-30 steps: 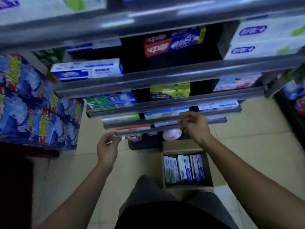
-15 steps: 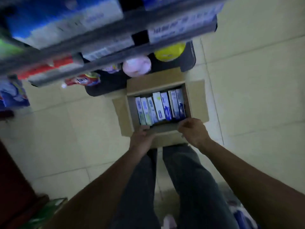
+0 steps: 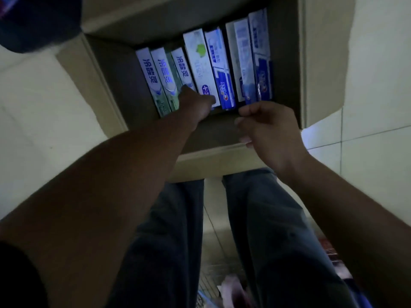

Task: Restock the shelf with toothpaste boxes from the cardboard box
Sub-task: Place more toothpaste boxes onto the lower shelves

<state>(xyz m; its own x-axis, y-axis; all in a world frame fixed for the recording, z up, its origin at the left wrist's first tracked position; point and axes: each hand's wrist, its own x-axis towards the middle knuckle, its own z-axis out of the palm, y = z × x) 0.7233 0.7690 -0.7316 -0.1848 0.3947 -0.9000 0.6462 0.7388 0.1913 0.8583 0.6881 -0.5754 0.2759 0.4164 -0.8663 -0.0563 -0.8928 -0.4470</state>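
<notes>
An open cardboard box (image 3: 115, 81) stands on the floor right under me. Inside it, several toothpaste boxes (image 3: 242, 61) stand on edge in a row, white, green and blue. My left hand (image 3: 195, 105) reaches down into the box onto the near ends of a green-and-white box (image 3: 181, 65) and a white box with a green leaf (image 3: 198, 58). Its fingers are hidden behind the hand. My right hand (image 3: 269, 130) hovers over the box's near wall with loosely curled fingers and holds nothing. The shelf is out of view.
A dark rounded base (image 3: 37, 21) fills the top left corner. Pale floor tiles (image 3: 373, 70) surround the cardboard box. My legs in dark trousers (image 3: 169, 241) stand just behind its near flap.
I have bent down from the shelf to the cardboard box, which now fills the view. My left hand went from the box's rim into the row of toothpaste boxes. My right hand lifted off the rim.
</notes>
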